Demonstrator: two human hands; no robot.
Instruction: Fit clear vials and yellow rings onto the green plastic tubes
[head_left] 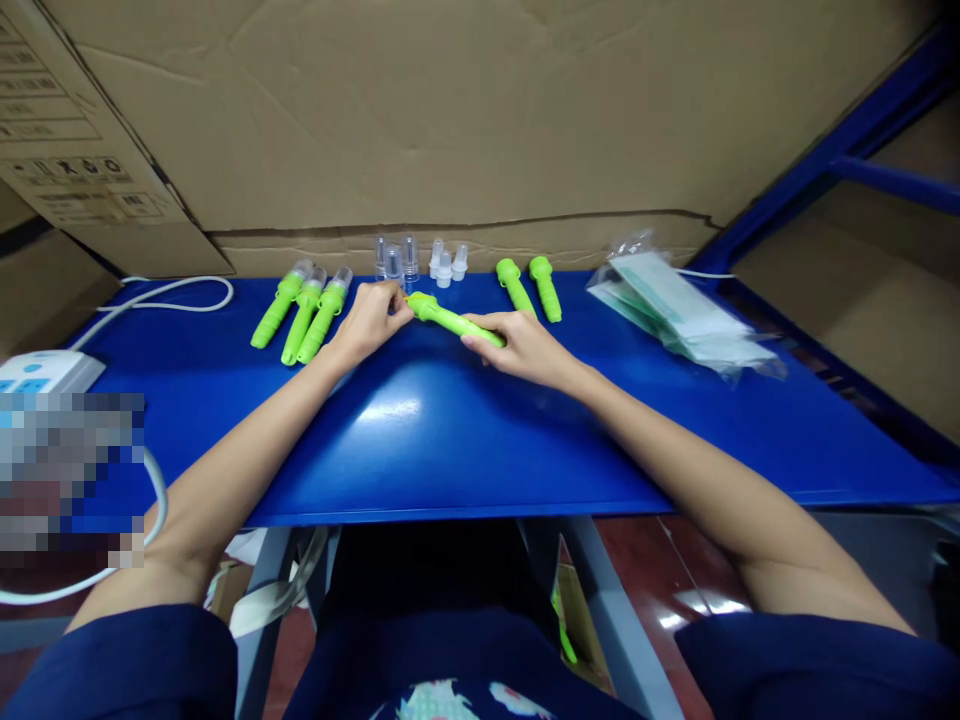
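**A:** Where is the green stick, and who has hold of it?

**B:** It lies slantwise just over the blue table, towards the far middle, held between the person's two hands. The left hand is closed at its knobbed far-left end, fingertips pinched together there. Whether they hold a small part against that end is too small to tell. The right hand is curled round the near-right end, fingers wrapped over the shaft.

**A:** How would it handle?

**B:** It looks like moulded plastic, so probably light and stiff, and not likely to bend under a pinch. The surface seems smooth and could slip or roll in the fingers. The thicker knob is the surer place to grip, with the slim shaft steadied in the other hand, as the person has it now.

**A:** What lies around it?

**B:** To the left are three capped sticks, side by side with clear tips. Against the cardboard at the far edge stand clear caps and, just right of them, white caps, small and easy to knock over. Right of those lie two bare sticks, then a heap of plastic bags. A white cable loops at the far left.
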